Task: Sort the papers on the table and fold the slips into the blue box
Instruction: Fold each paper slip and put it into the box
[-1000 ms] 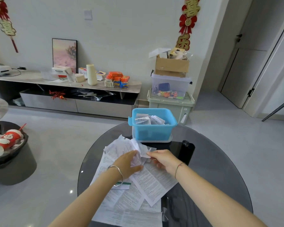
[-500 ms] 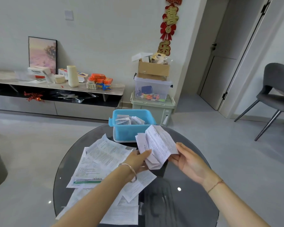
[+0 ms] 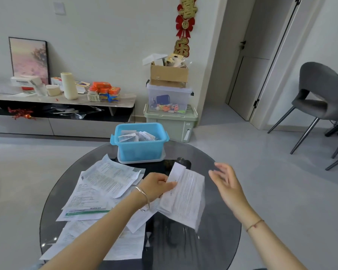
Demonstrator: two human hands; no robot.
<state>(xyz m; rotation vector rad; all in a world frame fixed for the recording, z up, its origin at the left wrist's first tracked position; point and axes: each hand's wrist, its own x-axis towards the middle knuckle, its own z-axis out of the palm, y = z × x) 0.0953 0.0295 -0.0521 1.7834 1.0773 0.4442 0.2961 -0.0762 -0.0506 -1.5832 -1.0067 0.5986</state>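
Observation:
A blue box (image 3: 140, 148) with folded slips inside stands at the far edge of the round dark glass table (image 3: 219, 240). A loose pile of printed papers (image 3: 103, 184) covers the table's left half. My left hand (image 3: 156, 185) pinches a printed paper slip (image 3: 183, 197) at its upper left; the sheet hangs down over the table's middle. My right hand (image 3: 225, 182) hovers to the right of the slip with fingers spread, touching nothing.
A grey chair (image 3: 320, 102) stands on the floor at the right. Behind the table are stacked storage bins (image 3: 171, 114) topped by a cardboard box (image 3: 169, 75), and a low cabinet (image 3: 61, 106) with clutter runs along the wall.
My right hand has let go of the slip and moved off to the right. The slip has unfolded and hangs lower from my left hand alone. The camera view has shifted.

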